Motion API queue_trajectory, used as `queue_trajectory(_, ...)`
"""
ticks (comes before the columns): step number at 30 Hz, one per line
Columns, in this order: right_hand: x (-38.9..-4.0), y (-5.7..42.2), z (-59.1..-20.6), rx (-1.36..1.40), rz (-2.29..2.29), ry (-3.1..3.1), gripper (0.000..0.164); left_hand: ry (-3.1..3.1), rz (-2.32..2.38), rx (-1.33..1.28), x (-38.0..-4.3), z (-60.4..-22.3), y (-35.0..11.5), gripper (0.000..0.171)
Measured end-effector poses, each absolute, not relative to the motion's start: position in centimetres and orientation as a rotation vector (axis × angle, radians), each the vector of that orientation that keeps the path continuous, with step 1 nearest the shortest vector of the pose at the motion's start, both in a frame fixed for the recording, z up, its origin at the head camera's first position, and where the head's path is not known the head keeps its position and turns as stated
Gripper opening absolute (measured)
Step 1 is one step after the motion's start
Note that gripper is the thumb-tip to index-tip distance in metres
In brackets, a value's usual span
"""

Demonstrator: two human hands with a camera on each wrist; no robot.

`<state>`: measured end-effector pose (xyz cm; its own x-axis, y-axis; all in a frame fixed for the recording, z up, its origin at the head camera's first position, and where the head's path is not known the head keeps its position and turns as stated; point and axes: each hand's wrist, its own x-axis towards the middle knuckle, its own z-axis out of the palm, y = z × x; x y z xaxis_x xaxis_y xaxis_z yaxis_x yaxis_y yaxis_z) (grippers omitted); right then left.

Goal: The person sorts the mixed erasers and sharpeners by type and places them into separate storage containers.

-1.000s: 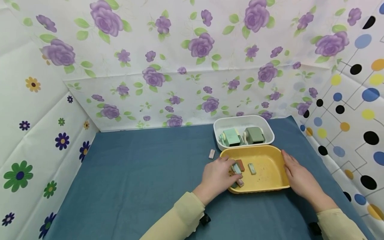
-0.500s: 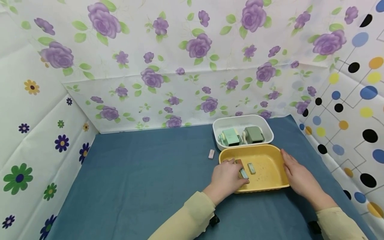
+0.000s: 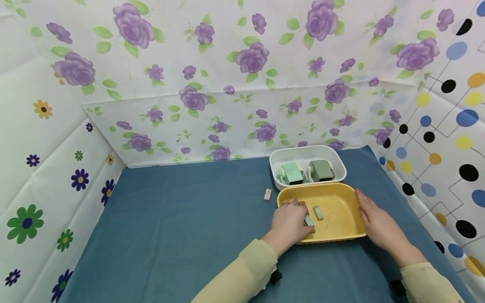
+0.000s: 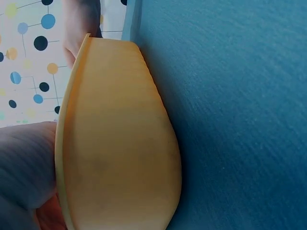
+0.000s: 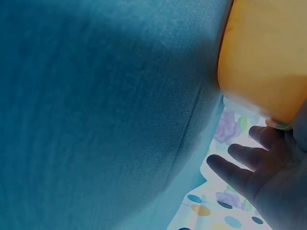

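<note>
A yellow plastic basin (image 3: 337,210) stands on the blue cloth. My left hand (image 3: 289,223) reaches over its left rim, fingers bent round small blocks that look like erasers. A light blue eraser (image 3: 309,220) shows between thumb and fingers; anything under the palm is hidden. Just beyond the fingers lies a reddish-brown eraser (image 3: 303,205), partly covered. A pale green eraser (image 3: 318,213) lies alone on the basin floor. My right hand (image 3: 380,223) rests against the basin's right rim, and the right wrist view shows its fingers (image 5: 235,172) extended and spread.
Behind the basin, a white tray (image 3: 276,162) holds a mint crank pencil sharpener (image 3: 292,172) and a grey-green one (image 3: 322,170). A pink eraser (image 3: 267,194) lies on the cloth (image 3: 182,223) left of the basin. Patterned sheets (image 3: 227,122) enclose the back and sides.
My left hand has moved slightly right and deeper into the basin, its fingers closing over the erasers; the light blue one has shifted right. The right hand stays at the rim.
</note>
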<state>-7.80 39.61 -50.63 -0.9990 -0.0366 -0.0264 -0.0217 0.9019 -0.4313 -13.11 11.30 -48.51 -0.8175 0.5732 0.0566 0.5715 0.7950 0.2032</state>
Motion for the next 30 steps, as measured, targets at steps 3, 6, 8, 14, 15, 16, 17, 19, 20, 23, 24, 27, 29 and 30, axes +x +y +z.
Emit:
queue_trajectory(3,-7.8,39.6,-50.7,-0.045,-0.690,3.027,0.065,2.968,0.293,0.956,-13.1,-48.6,11.5,0.041)
queue_trajectory(6,-7.9,39.7,-50.7,-0.045,-0.690,3.025,0.065,2.966,0.235,0.976,-13.1,-48.6,11.7,0.039)
queue_trajectory(8,-7.8,39.8,-50.7,-0.044,-0.689,3.024,0.066,2.964,0.195,0.991,-13.1,-48.6,11.9,0.039)
queue_trajectory(14,-7.7,39.9,-50.9,-0.026,-0.691,3.012,0.066,2.937,0.134,1.014,-13.4,-48.6,12.3,0.039)
queue_trajectory(15,-7.7,39.9,-50.8,-0.023,-0.688,3.012,0.066,2.933,0.128,1.016,-13.4,-48.6,12.4,0.039)
queue_trajectory(16,-7.7,39.9,-50.8,-0.019,-0.685,3.012,0.066,2.930,0.125,1.016,-13.5,-48.6,12.4,0.039)
queue_trajectory(17,-7.7,39.9,-50.8,-0.017,-0.686,3.010,0.066,2.927,0.118,1.016,-13.5,-48.6,12.4,0.039)
queue_trajectory(19,-7.7,39.8,-50.8,-0.019,-0.682,3.010,0.066,2.922,0.107,1.016,-13.6,-48.6,12.5,0.039)
queue_trajectory(20,-7.7,39.8,-50.8,-0.023,-0.681,3.010,0.066,2.920,0.100,1.016,-13.6,-48.6,12.5,0.039)
queue_trajectory(23,-7.7,39.9,-50.9,-0.031,-0.683,3.001,0.067,2.913,0.087,1.015,-13.6,-48.7,12.6,0.039)
queue_trajectory(24,-7.7,39.9,-50.8,-0.033,-0.682,3.001,0.066,2.913,0.087,1.013,-13.6,-48.6,12.6,0.040)
queue_trajectory(27,-7.8,39.9,-50.8,-0.036,-0.683,3.000,0.066,2.916,0.083,1.003,-13.6,-48.6,12.6,0.042)
queue_trajectory(29,-7.8,39.7,-50.7,-0.034,-0.682,3.003,0.066,2.919,0.085,0.994,-13.6,-48.6,12.6,0.042)
queue_trajectory(30,-7.9,39.7,-50.7,-0.034,-0.681,3.004,0.066,2.919,0.086,0.993,-13.6,-48.6,12.6,0.042)
